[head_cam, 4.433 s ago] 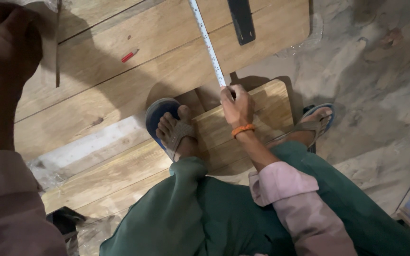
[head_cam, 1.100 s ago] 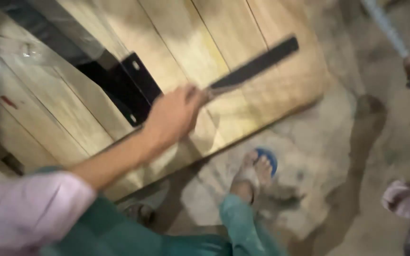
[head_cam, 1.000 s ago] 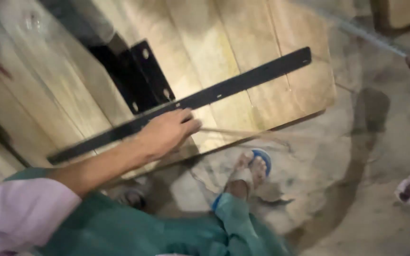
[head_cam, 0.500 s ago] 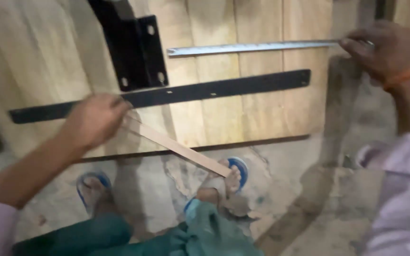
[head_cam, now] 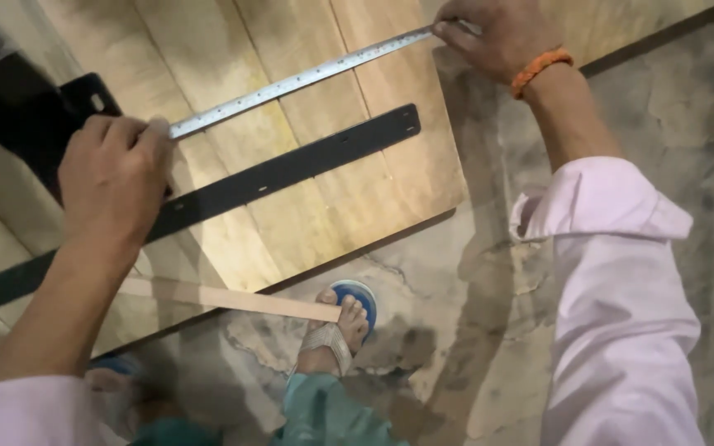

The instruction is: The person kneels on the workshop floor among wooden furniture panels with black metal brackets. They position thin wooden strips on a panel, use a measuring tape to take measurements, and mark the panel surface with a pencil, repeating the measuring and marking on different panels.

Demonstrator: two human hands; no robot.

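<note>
Cracked grey concrete floor [head_cam: 663,124] fills the right and bottom of the frame, and a pale wooden panel [head_cam: 291,49] of joined boards covers the upper left. A steel tape blade [head_cam: 299,81] runs diagonally across the panel, well above a long black metal strip [head_cam: 291,169] that lies roughly parallel to it. The left hand [head_cam: 113,177] presses the blade's lower end down with closed fingers, overlapping the strip; the right hand [head_cam: 497,33], with an orange wristband, pinches the upper end at the panel's edge. A thin wooden slat [head_cam: 233,299] reaches toward a sandalled foot [head_cam: 336,330] at bottom centre. Half a second ago the left hand gripped the slat and the blade lay level.
</note>
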